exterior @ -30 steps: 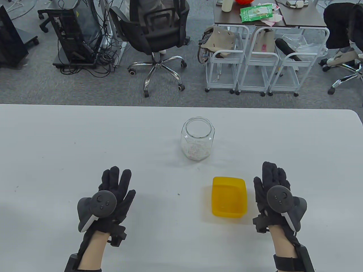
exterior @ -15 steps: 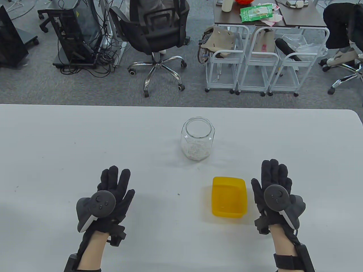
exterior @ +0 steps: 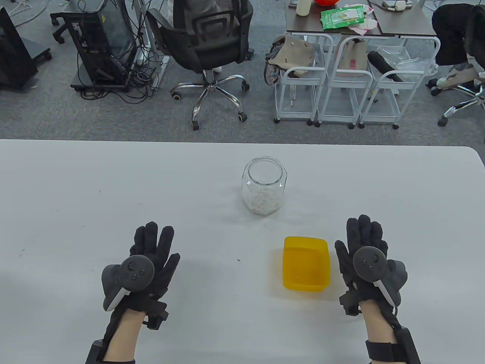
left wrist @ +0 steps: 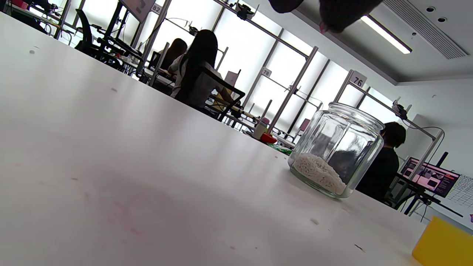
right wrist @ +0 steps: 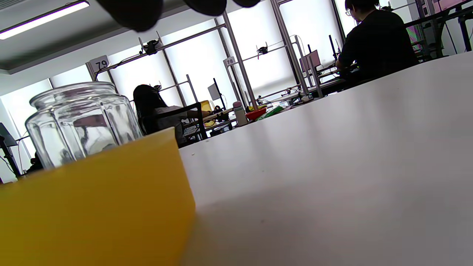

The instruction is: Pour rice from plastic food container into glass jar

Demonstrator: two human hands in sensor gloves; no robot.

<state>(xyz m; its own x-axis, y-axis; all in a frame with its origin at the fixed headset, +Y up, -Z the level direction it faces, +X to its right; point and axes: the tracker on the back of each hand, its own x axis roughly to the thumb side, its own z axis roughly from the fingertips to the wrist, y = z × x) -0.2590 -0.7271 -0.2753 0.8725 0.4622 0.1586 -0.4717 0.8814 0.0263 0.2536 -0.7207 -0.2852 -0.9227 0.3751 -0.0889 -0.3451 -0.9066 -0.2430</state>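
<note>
Glass jar (exterior: pixel 264 191): upright at tabletop (exterior: pixel 75 197) centre, mouth uncovered, thin layer of rice (left wrist: pixel 320 173) at bottom. Yellow plastic food container (exterior: pixel 305 262): upright, near and right of jar, apart from it. Left hand (exterior: pixel 149 261): flat on near left tabletop, fingers spread, holding nothing. Right hand (exterior: pixel 365 256): flat just right of container, fingers extended, holding nothing. Beyond far edge: office chair (exterior: pixel 206 49), white carts (exterior: pixel 333 87), computer stand (exterior: pixel 102 45). Path between container and jar unobstructed.
</note>
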